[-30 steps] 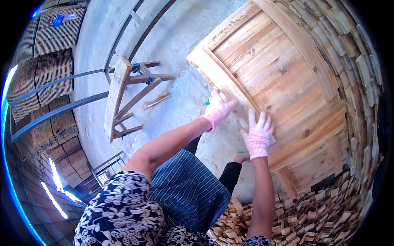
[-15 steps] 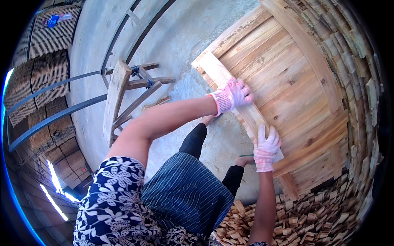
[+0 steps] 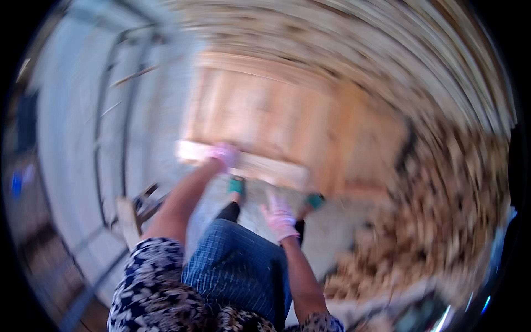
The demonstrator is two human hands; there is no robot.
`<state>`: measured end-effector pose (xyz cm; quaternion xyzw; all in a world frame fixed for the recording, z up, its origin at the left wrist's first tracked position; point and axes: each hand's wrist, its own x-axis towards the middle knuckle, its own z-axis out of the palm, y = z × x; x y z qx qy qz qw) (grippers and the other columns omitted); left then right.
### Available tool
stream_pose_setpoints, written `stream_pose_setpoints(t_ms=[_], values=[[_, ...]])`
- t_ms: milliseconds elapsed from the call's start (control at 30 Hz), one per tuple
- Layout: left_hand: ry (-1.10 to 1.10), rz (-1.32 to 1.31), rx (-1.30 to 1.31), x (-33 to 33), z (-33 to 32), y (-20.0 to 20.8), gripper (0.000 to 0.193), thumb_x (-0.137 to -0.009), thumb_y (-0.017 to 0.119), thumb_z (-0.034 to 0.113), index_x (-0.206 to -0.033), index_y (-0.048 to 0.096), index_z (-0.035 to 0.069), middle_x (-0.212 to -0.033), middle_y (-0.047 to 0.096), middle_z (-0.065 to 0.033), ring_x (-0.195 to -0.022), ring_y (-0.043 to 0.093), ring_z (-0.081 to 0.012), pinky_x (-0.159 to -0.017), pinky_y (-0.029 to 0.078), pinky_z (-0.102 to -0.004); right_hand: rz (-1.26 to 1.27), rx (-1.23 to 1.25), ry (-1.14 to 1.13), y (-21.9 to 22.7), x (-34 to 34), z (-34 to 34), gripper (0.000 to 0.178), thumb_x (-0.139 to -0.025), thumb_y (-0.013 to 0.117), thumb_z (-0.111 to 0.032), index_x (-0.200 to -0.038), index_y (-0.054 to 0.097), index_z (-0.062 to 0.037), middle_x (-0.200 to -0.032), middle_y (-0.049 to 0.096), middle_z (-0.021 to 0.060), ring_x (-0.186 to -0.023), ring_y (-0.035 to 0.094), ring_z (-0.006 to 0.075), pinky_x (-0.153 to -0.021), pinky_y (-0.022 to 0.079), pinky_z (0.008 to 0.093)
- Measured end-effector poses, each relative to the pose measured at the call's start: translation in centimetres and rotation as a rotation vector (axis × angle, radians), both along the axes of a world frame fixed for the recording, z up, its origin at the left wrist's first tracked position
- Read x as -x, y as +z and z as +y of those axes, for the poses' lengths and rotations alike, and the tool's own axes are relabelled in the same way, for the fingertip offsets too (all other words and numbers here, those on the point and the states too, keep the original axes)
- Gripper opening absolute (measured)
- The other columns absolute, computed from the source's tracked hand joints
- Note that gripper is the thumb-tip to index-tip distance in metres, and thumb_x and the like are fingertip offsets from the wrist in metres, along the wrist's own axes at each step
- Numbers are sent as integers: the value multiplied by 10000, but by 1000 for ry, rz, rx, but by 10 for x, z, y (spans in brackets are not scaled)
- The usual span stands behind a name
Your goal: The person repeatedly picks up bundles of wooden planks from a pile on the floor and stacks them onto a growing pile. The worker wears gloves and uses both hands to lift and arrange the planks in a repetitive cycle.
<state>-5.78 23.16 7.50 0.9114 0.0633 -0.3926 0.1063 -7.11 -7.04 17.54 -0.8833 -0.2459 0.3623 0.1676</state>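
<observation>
A pale wooden plank (image 3: 271,169) lies along the near edge of a wooden plank panel (image 3: 260,110), and both are smeared by motion. My left hand (image 3: 224,155), in a pinkish-white knit glove, grips the plank toward its left end; its fingertips are blurred. My gloved right hand (image 3: 280,217) is off the wood, below the plank's right part. Its fingers stretch out with the thumb apart, and nothing is in it.
Stacked thin wood pieces (image 3: 387,61) line the far and right side. A heap of small wood pieces (image 3: 420,238) lies at the right. To the left stand a wooden trestle (image 3: 130,221) and dark metal rails (image 3: 99,138). My green-shod feet (image 3: 237,185) are below the plank.
My right hand has come off the plank and moved toward me, while my left hand stays on it. The view has swung, turning the panel and plank closer to level.
</observation>
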Motion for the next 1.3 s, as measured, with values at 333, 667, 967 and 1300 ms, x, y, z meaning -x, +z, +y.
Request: stream_pose_setpoints(t_ms=[333,667,967,1300], values=[[148,114,320,51,-76,35,675,-861,699,313,-1448,463,76,-1352,590,-232,-1228,588,-409,-1057,471,-476,218,71,-1619,115,262,-250,618,-945,650,-355,-1461,499,-50,-1195,684,210,-1117,651,309,-986,493,380],[-590,269,508,190,-358,60,591,-893,651,395,-1372,533,68,-1340,596,-241,-1255,569,-423,-1061,456,-453,272,-24,-1975,67,428,-467,563,-973,604,-350,-1441,532,-46,-1168,695,205,-1067,663,294,-958,495,386],[-486,668,766,316,-824,85,845,-915,618,576,-1512,397,21,-1495,488,-267,-1350,521,-394,-1111,424,-426,33,83,-2249,-31,540,-718,770,-950,662,-446,-1538,400,-23,-1139,648,157,-1040,626,284,-939,490,383],[-690,542,243,385,-1018,30,811,-939,586,629,-1409,546,-31,-1393,580,-297,-1333,542,-388,-1086,435,-416,75,146,-2518,-83,512,-804,1027,-903,592,-691,-1617,232,-47,-1494,423,333,-1396,444,435,-1150,364,447]])
